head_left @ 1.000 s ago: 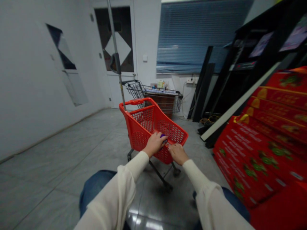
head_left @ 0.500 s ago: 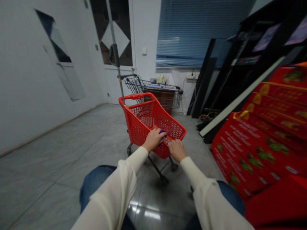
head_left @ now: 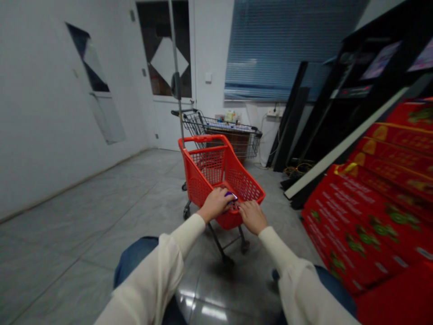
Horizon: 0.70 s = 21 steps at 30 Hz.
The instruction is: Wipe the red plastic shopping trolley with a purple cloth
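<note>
A red plastic shopping cart [head_left: 197,180] on grey legs stands in front of me, its low front end towards me and its handle at the far end. My left hand [head_left: 215,203] is closed at the front rim, its fingers round a small purple thing [head_left: 230,195] with a pale edge; most of it is hidden, so its kind does not show. Just to the right, my right hand [head_left: 253,217] has its fingers bent over the front rim of the cart. A grey pole [head_left: 176,54] rises from the handle's left corner.
Behind stands a dark wire shopping cart [head_left: 255,140] beside a brown cabinet [head_left: 232,139]. Stacked red cartons [head_left: 352,221] fill the right side. A pale board [head_left: 345,146] and dark panels [head_left: 292,128] lean near the window blinds [head_left: 264,58]. A white door [head_left: 167,122] is at the back left.
The cart has turned a little, its handle end and pole swinging to the right. Both hands stay at the front rim. More of the purple thing shows beyond my left fingers.
</note>
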Available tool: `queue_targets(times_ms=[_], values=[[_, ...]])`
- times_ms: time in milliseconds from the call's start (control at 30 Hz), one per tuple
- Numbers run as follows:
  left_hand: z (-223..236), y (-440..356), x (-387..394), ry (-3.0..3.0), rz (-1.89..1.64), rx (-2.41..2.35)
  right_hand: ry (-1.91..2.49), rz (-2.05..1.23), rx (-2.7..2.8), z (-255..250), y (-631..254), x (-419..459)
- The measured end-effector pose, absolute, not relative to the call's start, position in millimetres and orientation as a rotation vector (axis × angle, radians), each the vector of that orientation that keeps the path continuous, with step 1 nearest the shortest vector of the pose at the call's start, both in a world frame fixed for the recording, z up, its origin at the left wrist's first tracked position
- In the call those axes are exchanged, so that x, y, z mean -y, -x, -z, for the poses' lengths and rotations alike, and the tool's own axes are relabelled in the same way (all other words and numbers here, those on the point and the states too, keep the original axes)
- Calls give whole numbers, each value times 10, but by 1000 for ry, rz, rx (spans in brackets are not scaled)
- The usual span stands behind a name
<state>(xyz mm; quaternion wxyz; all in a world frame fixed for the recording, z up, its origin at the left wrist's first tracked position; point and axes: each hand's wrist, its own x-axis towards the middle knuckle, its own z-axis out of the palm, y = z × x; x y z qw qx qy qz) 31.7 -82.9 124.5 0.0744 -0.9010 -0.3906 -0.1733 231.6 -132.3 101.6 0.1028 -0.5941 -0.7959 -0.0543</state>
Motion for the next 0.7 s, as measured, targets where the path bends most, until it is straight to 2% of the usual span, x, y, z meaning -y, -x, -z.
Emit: queue_targets(times_ms=[233, 467, 700], values=[[-1351, -324, 707, 2590, 507, 1401, 1840, 205, 2328, -980, -2227, 1259], [-1213, -326, 858, 2672, 492, 1225, 1879, 254, 2267, -962, -2131, 1304], [-1310, -116, 691, 2540, 532, 1477, 1910, 209, 2226, -1011, -1897, 1399]])
